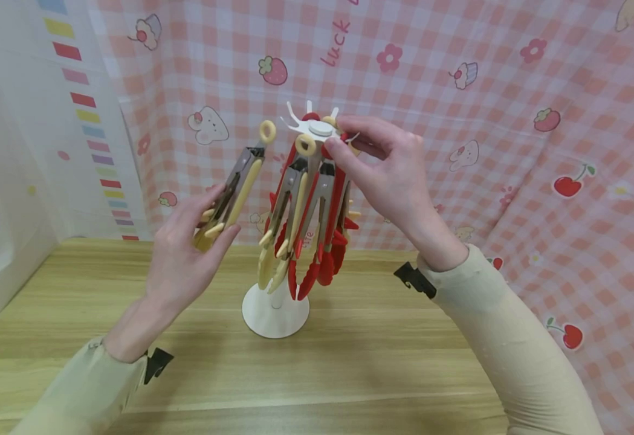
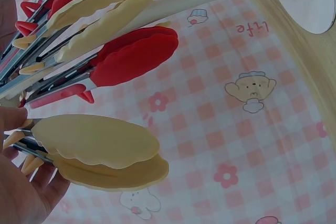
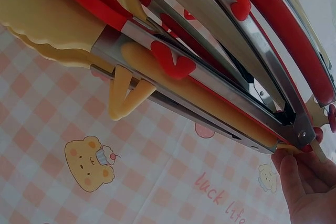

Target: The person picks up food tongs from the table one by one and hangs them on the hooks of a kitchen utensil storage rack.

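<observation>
My left hand (image 1: 177, 260) grips a pair of yellow-tipped kitchen tongs (image 1: 246, 184) by its lower arms, ring end up, apart from the rack. The left wrist view shows their yellow scalloped heads (image 2: 100, 137) slightly parted. A white rotating rack (image 1: 321, 128) with hooks around its top stands on a round white base (image 1: 275, 317). Red tongs (image 1: 317, 211) and yellow tongs (image 1: 284, 217) hang from it by their rings. My right hand (image 1: 387, 163) pinches the rack's top edge among the hooks and rings; the exact contact is partly hidden.
The rack stands on a wood-grain table (image 1: 382, 362) against a pink checked curtain (image 1: 229, 84) with cartoon prints. At the left is a white cloth (image 1: 17, 139) with coloured dots and stripes. Dark clips (image 1: 414, 280) show at both cuffs.
</observation>
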`<state>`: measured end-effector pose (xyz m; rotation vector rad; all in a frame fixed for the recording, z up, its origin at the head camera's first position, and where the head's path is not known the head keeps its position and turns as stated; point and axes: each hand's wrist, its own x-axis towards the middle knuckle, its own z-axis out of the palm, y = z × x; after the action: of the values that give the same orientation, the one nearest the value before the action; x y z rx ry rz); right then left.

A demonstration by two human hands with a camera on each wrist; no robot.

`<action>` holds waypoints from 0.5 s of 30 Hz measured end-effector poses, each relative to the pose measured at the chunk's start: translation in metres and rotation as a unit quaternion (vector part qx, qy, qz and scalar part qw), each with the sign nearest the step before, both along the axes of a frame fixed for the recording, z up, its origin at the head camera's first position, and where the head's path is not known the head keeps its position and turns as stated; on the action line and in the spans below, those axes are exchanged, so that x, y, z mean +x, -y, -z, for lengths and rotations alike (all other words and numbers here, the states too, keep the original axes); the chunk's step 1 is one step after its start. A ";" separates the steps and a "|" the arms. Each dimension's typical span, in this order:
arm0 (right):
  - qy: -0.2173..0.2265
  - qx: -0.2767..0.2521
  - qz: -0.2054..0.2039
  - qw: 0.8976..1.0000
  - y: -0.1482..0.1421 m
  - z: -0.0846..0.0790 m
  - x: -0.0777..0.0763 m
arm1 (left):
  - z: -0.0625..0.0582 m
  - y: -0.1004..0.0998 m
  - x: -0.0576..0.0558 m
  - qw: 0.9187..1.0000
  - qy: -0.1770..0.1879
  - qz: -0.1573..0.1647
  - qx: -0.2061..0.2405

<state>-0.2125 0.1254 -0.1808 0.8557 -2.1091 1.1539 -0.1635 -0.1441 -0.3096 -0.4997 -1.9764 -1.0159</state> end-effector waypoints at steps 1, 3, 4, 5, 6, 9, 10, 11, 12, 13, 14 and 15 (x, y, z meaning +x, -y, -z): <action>0.000 0.000 -0.001 1.000 0.000 0.000 0.000 | 0.000 0.000 0.000 1.000 0.000 0.000 0.000; 0.000 0.000 -0.001 1.000 0.000 0.000 0.000 | -0.001 -0.001 -0.001 1.000 0.000 0.003 0.001; -0.001 0.002 -0.001 1.000 0.000 0.000 0.000 | -0.002 -0.001 -0.001 1.000 0.001 0.006 0.001; -0.003 0.003 0.000 1.000 0.000 0.000 0.000 | -0.002 -0.002 -0.001 1.000 0.001 0.006 0.001; -0.002 0.003 0.000 1.000 0.000 0.000 0.000 | -0.002 -0.002 -0.001 1.000 0.001 0.007 0.001; -0.003 0.005 0.002 1.000 0.000 0.000 0.000 | -0.004 -0.002 -0.002 1.000 0.000 0.010 0.000; -0.003 0.005 0.003 1.000 0.000 0.000 0.000 | -0.004 -0.002 -0.003 1.000 -0.001 0.012 0.000; -0.002 0.005 0.003 1.000 0.000 0.000 0.000 | -0.005 -0.003 -0.003 1.000 0.000 0.013 0.001; -0.001 0.004 0.003 1.000 0.000 0.000 0.000 | -0.005 -0.003 -0.004 1.000 0.000 0.014 0.000; -0.003 0.005 0.004 1.000 0.000 0.000 0.000 | -0.005 -0.003 -0.004 1.000 0.000 0.014 0.000; -0.003 0.005 0.003 1.000 -0.001 0.000 0.000 | -0.006 -0.003 -0.004 1.000 0.001 0.014 0.000; -0.003 0.005 0.004 1.000 -0.001 0.001 0.000 | -0.006 -0.004 -0.005 1.000 0.002 0.014 0.000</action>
<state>-0.2126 0.1260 -0.1813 0.8542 -2.1134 1.1372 -0.1682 -0.1402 -0.3033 -0.5280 -1.9772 -1.0347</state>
